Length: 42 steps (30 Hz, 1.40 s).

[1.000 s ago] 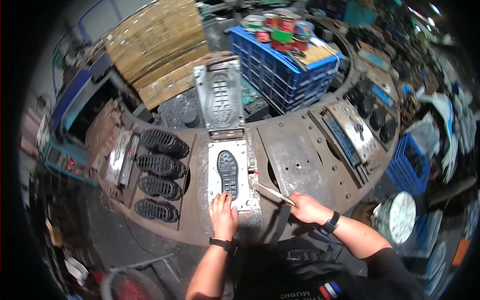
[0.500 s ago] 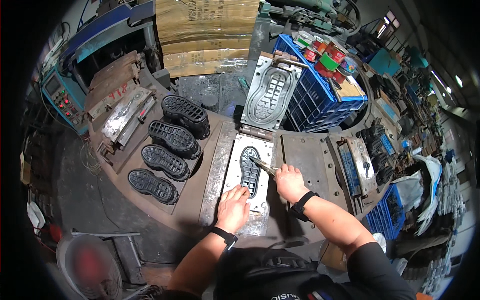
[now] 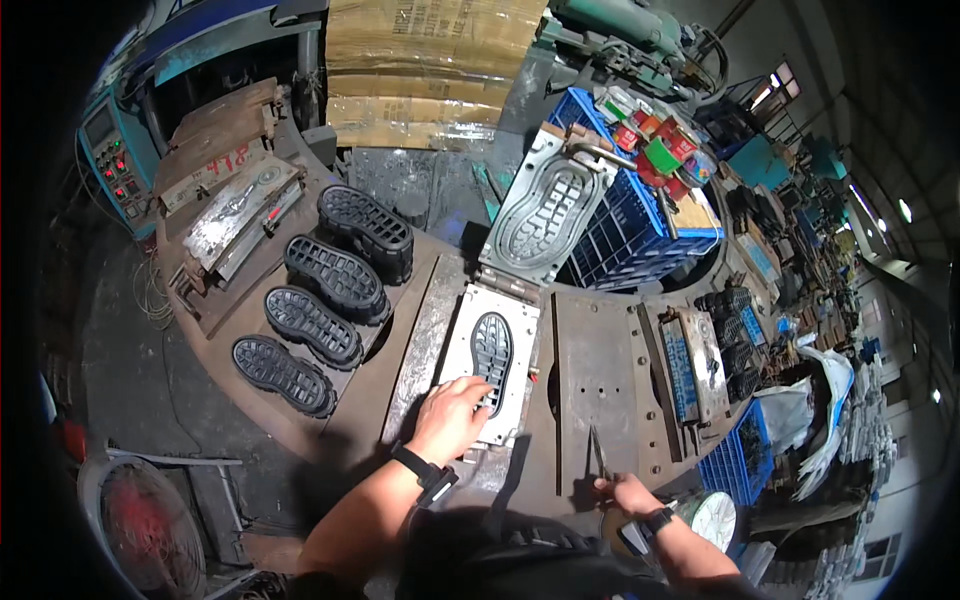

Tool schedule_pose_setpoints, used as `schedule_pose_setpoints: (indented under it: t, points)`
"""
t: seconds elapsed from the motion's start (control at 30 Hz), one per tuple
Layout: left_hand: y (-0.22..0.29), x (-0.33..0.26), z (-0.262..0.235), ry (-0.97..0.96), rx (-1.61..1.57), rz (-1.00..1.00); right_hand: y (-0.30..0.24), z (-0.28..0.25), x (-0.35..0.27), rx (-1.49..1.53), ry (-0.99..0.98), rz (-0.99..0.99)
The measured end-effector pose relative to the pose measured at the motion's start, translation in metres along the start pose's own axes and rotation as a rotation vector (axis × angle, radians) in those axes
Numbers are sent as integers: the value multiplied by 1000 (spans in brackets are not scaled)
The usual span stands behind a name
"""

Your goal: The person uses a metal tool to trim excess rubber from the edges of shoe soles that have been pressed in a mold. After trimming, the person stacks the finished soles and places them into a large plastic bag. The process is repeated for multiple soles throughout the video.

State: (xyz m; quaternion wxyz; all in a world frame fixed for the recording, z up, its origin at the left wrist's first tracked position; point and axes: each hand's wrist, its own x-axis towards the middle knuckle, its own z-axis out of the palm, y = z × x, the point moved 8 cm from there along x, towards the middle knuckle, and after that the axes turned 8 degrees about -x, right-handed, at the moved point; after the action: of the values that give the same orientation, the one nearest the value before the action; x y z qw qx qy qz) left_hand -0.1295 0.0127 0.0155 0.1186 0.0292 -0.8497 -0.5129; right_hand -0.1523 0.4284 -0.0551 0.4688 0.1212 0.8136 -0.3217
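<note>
1. the left hand (image 3: 452, 412) lies flat on the near end of the open metal mould (image 3: 492, 372), its fingers spread over the heel of the black rubber sole (image 3: 491, 349) seated in the cavity; its grip is released, pressing down and not clasping anything.
2. the sole sits in the lower mould plate at the middle of the curved desk (image 3: 600, 380), close to the near edge, and the hinged mould lid (image 3: 545, 212) stands tilted open just behind it, towards the far edge.
3. the right hand (image 3: 630, 495) is at the near edge of the desk, right of the mould and well apart from it, with its grip clenched round a thin metal pick (image 3: 597, 455) whose tip rests on the bare plate.
4. four finished black soles (image 3: 322, 300) lie in a row near the left edge of the desk, and a blue crate (image 3: 625, 235) stands beyond the far edge.
5. judging from this, the step in hand is freeing the moulded sole from its cavity; it looks barely begun, as the sole is fully seated.
6. the next move probably calls for bringing the pick across to the sole's rim and prying gently, so that the rubber lifts without tearing.
</note>
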Motion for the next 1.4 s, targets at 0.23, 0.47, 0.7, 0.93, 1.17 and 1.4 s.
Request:
schedule_pose_setpoints:
  t: [0.23, 0.47, 0.7, 0.93, 1.17, 1.4]
  points:
    - [-37, 60, -6, 235, 108, -176, -189, 24, -2, -717, 184, -492]
    - [-34, 62, 16, 213, 274, -151, -292, 37, 19, -1114, 364, -495]
    - [-31, 54, 16, 238, 333, -28, -325, 39, 24, -1241, 247, -340]
    - [-28, 51, 12, 234, 343, -31, -352, 42, 19, -1315, 229, -342]
    - [-22, 59, 28, 190, 329, -49, -345, 49, 26, -1288, 286, -331]
    - [-57, 85, -16, 150, 582, -182, -345, 96, -18, -934, 342, -662]
